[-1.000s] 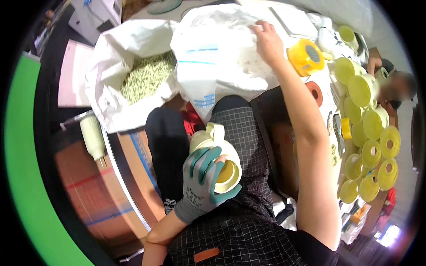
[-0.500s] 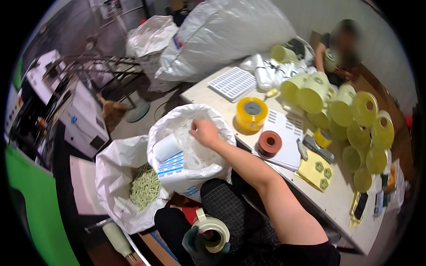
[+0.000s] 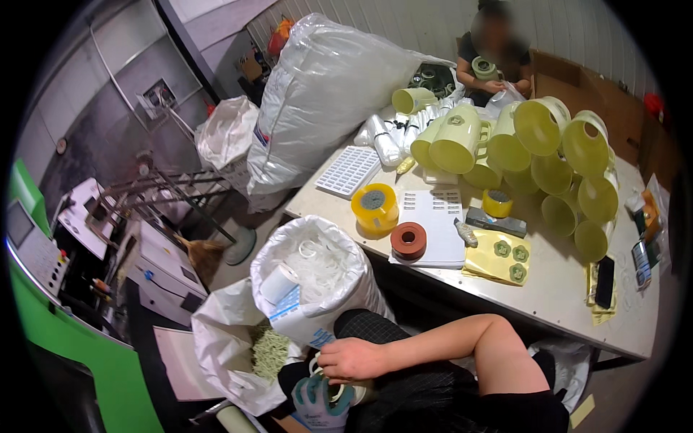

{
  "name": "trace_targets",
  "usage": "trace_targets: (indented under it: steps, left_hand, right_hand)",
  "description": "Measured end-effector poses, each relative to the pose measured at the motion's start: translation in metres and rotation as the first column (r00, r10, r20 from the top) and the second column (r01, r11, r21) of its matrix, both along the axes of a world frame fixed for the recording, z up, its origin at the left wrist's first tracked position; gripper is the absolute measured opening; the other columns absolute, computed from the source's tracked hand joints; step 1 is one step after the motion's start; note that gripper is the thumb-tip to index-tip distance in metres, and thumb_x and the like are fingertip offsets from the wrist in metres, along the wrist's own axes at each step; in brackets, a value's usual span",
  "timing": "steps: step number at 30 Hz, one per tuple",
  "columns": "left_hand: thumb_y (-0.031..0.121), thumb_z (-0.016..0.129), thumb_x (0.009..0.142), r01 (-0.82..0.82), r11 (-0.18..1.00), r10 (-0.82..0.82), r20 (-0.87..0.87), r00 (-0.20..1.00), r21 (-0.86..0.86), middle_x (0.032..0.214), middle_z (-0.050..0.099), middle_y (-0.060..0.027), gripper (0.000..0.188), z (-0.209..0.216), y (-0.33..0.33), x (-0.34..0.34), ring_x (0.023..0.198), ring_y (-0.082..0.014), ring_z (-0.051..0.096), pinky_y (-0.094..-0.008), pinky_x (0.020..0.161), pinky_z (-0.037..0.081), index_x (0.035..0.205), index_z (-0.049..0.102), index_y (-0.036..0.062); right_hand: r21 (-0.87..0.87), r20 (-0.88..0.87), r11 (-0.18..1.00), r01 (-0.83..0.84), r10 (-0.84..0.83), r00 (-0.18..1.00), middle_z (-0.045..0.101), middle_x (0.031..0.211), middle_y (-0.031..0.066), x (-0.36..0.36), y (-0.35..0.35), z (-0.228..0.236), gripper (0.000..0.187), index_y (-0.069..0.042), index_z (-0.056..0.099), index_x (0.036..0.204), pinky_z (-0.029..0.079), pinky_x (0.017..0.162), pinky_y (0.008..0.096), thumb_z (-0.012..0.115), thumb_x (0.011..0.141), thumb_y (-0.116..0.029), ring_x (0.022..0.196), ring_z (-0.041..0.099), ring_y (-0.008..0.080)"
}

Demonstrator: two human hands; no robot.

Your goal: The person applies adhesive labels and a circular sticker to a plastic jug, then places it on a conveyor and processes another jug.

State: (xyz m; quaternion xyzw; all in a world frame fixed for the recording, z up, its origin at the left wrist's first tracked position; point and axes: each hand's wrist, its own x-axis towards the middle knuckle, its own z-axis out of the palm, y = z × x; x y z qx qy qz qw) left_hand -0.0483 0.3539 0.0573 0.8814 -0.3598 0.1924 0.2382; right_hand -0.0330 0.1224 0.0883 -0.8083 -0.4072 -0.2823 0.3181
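In my lap a pale green ring-shaped jug part [image 3: 315,364] with an upright tab is held by my gloved left hand [image 3: 321,405], its fingers wrapped round the side. My bare right hand [image 3: 355,359] is directly above it, fingers bent down at the part and largely hiding it. Whatever those fingers pinch does not show. Just beyond my knees stands a white sack [image 3: 364,278] full of clear rings [image 3: 321,270], with a white roll [image 3: 279,283] at its near edge. Beside it another white sack [image 3: 224,361] contains small pale green sticks [image 3: 271,352].
Tape rolls [image 3: 375,208], a brown-red roll [image 3: 408,240], a white grid tray [image 3: 348,171], a sticker sheet [image 3: 498,257] and stacked pale green jug bodies [image 3: 456,141] occupy the table [image 3: 563,296]. Behind it a person [image 3: 498,68] holds a similar part. Machines [image 3: 155,270] stand left.
My right hand has come back from the sack of clear rings to the jug part in my lap. My left hand keeps its hold. The view has shifted, showing more of the wall.
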Motion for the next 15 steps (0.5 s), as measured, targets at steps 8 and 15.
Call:
trace_targets:
  steps: [8,15]
  left_hand:
    - [0.036,0.09,0.072,0.089,0.989,-0.105,0.142,0.984,0.12,0.112,0.065,-0.0112,0.051,0.024,-0.001,0.003,0.106,-0.037,0.061,-0.0521,0.092,0.05,0.11,0.068,0.0079]
    - [0.032,0.09,0.065,0.039,0.999,-0.038,-0.06,0.997,0.018,0.102,0.059,-0.0111,0.043,0.002,0.024,-0.003,0.105,-0.0421,0.056,-0.0554,0.09,0.048,0.093,0.065,0.0129]
  right_hand:
    - [0.027,-0.125,0.993,-0.117,0.119,0.985,0.062,0.104,0.0111,0.012,-0.003,-0.009,0.024,-0.003,0.067,0.091,0.055,0.083,0.0432,0.075,0.087,-0.024,0.102,0.06,0.0319]
    - [-0.014,-0.112,0.955,-0.296,0.293,0.95,0.063,0.123,0.0167,-0.003,0.002,-0.019,0.051,0.0,0.069,0.103,0.036,0.118,0.0605,0.08,0.083,-0.046,0.131,0.053,0.0401]
